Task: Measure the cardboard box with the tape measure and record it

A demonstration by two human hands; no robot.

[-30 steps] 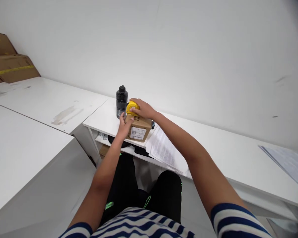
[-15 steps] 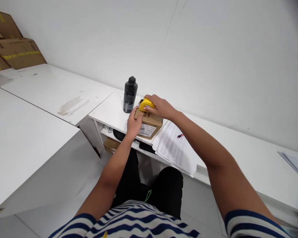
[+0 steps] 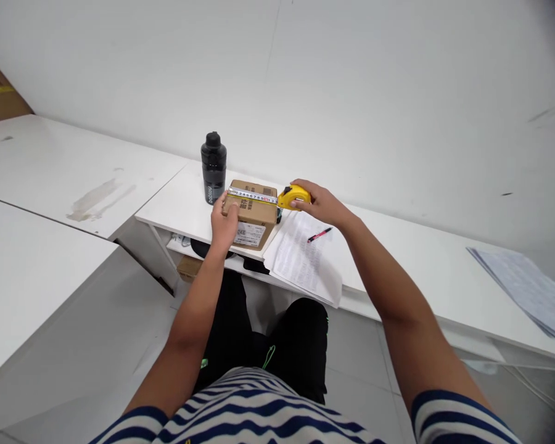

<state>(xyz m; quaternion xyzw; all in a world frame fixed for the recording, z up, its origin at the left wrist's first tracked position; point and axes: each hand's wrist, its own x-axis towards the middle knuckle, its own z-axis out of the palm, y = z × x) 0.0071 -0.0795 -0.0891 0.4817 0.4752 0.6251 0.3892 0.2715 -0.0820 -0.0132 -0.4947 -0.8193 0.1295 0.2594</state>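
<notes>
A small brown cardboard box [image 3: 255, 213] sits on the white shelf top, with printed characters on its upper face and a white label on its front. My left hand [image 3: 224, 223] grips the box's left end, thumb on the front top edge and fingers partly hidden behind the side. Just off the box's right end, my right hand [image 3: 322, 203] is closed around a yellow tape measure [image 3: 295, 197]. Its drawn-out blade [image 3: 252, 196] lies across the top of the box from left to right, and its tip is close to my left fingers.
A dark water bottle [image 3: 213, 169] stands behind the box to the left. Printed sheets [image 3: 300, 262] with a red-and-black pen [image 3: 319, 235] lie to the right. More papers [image 3: 522, 287] are at far right. A larger carton [image 3: 0, 92] stands at far left.
My right hand has moved right with the tape measure, drawing its blade out across the box top. My left hand stays at the box's left end. The view has shifted right.
</notes>
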